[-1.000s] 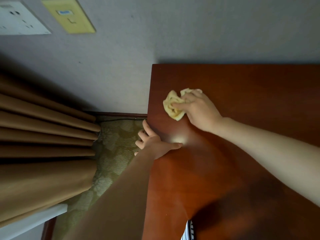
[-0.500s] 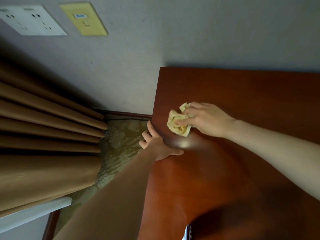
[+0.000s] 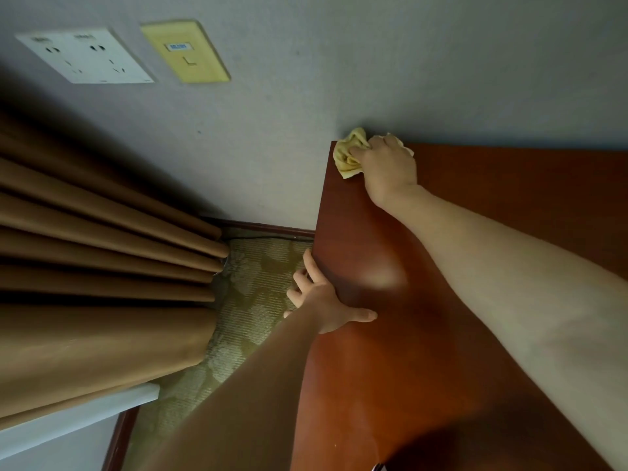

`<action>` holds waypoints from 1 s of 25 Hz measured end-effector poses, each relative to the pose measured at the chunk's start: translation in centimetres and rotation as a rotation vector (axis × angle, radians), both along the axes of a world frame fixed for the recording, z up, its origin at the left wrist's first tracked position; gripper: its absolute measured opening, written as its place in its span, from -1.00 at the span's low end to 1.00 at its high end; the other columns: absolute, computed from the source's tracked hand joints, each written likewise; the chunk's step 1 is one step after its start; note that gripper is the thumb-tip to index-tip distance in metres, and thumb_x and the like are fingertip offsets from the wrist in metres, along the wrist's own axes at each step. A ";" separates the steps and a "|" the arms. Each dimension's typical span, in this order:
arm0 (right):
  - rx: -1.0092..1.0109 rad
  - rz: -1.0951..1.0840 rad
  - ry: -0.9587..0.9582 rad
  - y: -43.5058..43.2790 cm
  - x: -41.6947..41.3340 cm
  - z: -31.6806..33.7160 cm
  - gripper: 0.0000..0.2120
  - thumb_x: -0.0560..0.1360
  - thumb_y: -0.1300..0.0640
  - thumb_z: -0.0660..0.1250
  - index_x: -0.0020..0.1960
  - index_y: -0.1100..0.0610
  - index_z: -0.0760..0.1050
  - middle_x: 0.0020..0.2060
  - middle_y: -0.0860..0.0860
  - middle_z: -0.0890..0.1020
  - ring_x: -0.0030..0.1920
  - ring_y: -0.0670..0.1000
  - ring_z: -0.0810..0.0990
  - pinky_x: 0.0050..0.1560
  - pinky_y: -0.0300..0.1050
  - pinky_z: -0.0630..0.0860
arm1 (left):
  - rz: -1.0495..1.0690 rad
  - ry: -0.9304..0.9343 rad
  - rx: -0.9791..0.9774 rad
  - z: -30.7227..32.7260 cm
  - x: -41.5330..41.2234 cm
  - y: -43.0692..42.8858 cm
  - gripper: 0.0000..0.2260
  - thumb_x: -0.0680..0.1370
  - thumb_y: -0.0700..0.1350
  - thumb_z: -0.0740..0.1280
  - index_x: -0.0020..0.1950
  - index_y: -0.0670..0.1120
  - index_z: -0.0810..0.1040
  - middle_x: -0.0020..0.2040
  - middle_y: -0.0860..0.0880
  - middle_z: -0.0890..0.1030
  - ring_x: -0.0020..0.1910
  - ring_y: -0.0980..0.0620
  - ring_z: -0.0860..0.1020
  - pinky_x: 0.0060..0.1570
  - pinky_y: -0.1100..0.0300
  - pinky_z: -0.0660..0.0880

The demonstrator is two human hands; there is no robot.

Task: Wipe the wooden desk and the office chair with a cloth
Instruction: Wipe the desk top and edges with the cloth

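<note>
Currently wiping the far left corner of the reddish-brown wooden desk (image 3: 441, 334), hard by the grey wall (image 3: 339, 79), crumpled yellow cloth (image 3: 347, 154) clenched in the right hand (image 3: 387, 168). Bracing the desk's left edge with the left hand (image 3: 323, 300), fingers spread, thumb flat on top. Probably mid-desk; cannot tell how much is covered. No office chair in view, presumably yet to do.

Brown curtain (image 3: 102, 266) hangs in folds well left of the left hand (image 3: 326, 300), patterned carpet (image 3: 251, 300) just beside it, white socket plate (image 3: 85, 56) and yellow wall plate (image 3: 185, 51) high above.
</note>
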State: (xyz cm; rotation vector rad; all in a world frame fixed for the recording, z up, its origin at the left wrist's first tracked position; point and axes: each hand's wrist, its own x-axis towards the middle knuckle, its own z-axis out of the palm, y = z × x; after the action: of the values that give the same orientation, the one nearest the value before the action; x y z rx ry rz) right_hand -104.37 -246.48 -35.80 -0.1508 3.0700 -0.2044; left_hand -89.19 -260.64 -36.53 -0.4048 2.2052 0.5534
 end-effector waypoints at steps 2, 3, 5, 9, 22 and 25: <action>-0.021 -0.028 -0.021 -1.1 -0.6 -0.3 -0.64 0.57 0.29 0.13 0.34 0.13 0.36 0.25 0.18 0.41 0.31 0.20 0.30 0.18 0.09 0.38 | 0.002 -0.009 0.001 0.1 -0.1 0.0 0.35 0.17 0.22 0.58 0.38 0.08 -0.57 0.46 -0.09 -0.06 0.43 -0.21 0.04 0.38 -0.25 0.15; -0.045 -0.018 -0.032 -1.5 -0.7 -0.4 -0.63 0.57 0.28 0.11 0.37 0.13 0.34 0.27 0.18 0.38 0.33 0.20 0.28 0.21 0.09 0.36 | 0.003 -0.011 0.003 0.1 -0.1 0.0 0.35 0.17 0.22 0.58 0.39 0.08 -0.57 0.46 -0.09 -0.06 0.43 -0.21 0.04 0.38 -0.25 0.14; -0.094 0.067 -0.039 -1.6 -0.6 -0.8 -0.58 0.58 0.26 0.09 0.42 0.09 0.29 0.33 0.18 0.34 0.36 0.21 0.24 0.28 0.08 0.30 | 0.003 -0.007 0.005 0.2 0.0 -0.1 0.35 0.18 0.22 0.58 0.39 0.08 -0.57 0.47 -0.08 -0.07 0.43 -0.21 0.04 0.39 -0.24 0.14; -0.186 0.337 0.022 -0.7 3.3 -1.6 -0.54 0.56 0.31 0.11 0.41 0.02 0.35 0.30 0.16 0.40 0.36 0.16 0.26 0.28 0.03 0.26 | 0.009 -0.012 0.000 0.0 0.0 -0.2 0.35 0.17 0.22 0.58 0.38 0.09 -0.57 0.46 -0.10 -0.06 0.42 -0.21 0.05 0.38 -0.24 0.15; -0.072 0.313 0.121 7.7 14.1 -0.9 -0.54 0.34 0.25 0.47 0.22 0.05 0.56 0.03 0.15 0.61 0.02 0.23 0.57 -0.12 0.09 0.55 | 0.001 -0.001 -0.013 -0.4 0.0 -0.1 0.36 0.14 0.25 0.57 0.37 0.10 -0.57 0.45 -0.09 -0.06 0.41 -0.22 0.05 0.38 -0.23 0.16; -0.052 0.107 0.149 9.8 11.3 -1.4 -0.60 0.45 0.24 0.38 0.27 0.09 0.52 0.08 0.25 0.57 0.10 0.31 0.51 -0.07 0.15 0.52 | -0.001 -0.005 -0.011 -0.3 -0.1 -0.1 0.36 0.15 0.24 0.58 0.39 0.08 -0.56 0.47 -0.09 -0.08 0.43 -0.24 0.03 0.38 -0.25 0.14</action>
State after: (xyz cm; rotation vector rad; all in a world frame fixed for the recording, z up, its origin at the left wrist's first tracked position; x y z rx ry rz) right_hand -93.09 -236.67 -37.16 -0.3471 3.1933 -0.2799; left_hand -89.29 -260.70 -36.86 -0.4108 2.2044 0.5394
